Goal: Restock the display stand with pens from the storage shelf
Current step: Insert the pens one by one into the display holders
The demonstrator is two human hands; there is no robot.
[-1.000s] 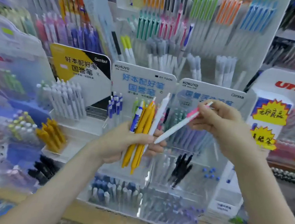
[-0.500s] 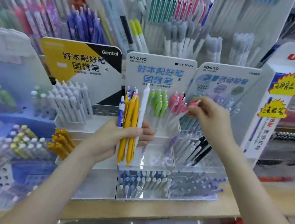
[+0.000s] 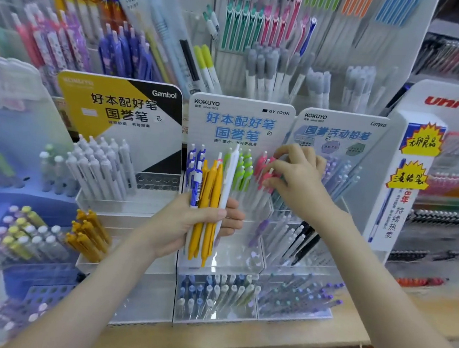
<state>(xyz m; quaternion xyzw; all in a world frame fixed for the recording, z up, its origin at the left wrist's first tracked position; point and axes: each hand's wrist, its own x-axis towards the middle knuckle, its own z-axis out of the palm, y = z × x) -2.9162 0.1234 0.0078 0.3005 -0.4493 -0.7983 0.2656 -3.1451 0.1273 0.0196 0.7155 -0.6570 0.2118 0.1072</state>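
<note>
From the head camera, the left hand (image 3: 188, 223) grips a bundle of pens (image 3: 211, 200), yellow, white and blue-capped, upright in front of the clear KOKUYO display stand (image 3: 221, 258). The right hand (image 3: 299, 179) reaches into the stand's top tier. Its thumb and curled fingers pinch the top of a pink pen (image 3: 265, 175) standing just beside the green pens (image 3: 241, 169).

Bright, even shop light, faint shadows, sharp centre, blurred stretched edges, wide-angle bowing at the sides.
</note>
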